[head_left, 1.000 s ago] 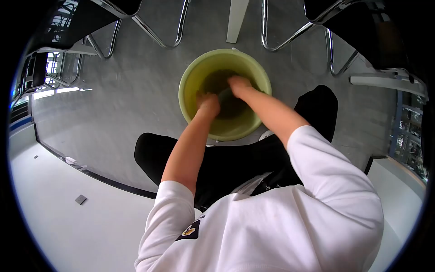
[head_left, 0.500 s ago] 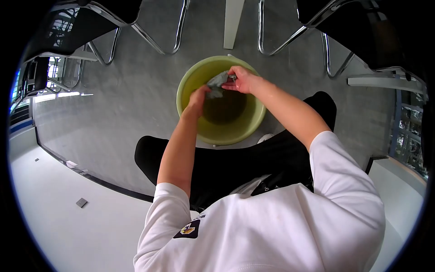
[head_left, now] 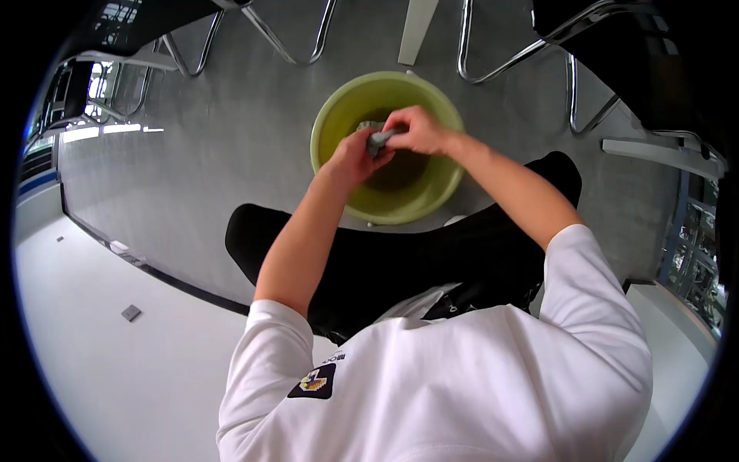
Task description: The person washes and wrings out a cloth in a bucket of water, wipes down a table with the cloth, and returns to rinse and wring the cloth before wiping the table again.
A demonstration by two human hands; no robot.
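A crumpled grey cloth (head_left: 379,141) is bunched between my two hands, above the inside of a yellow-green basin (head_left: 326,127). My left hand (head_left: 356,157) is closed around its left and lower side. From the right, my right hand (head_left: 418,131) grips the cloth with bent fingers. Dark, murky water (head_left: 396,175) shows in the bottom of the basin below my hands. Part of the cloth is hidden by my fingers.
The basin stands on a grey floor (head_left: 192,154) in front of my bent legs (head_left: 400,258). Chairs with chrome legs (head_left: 512,58) stand at the upper left and right. A white table leg (head_left: 418,31) comes down beyond the basin. Low white surfaces (head_left: 85,323) lie behind me.
The cloth, stretched between my hands before, is now gathered into a smaller bundle. My hands have come closer together. The whole view has shifted slightly, with the basin higher and further right.
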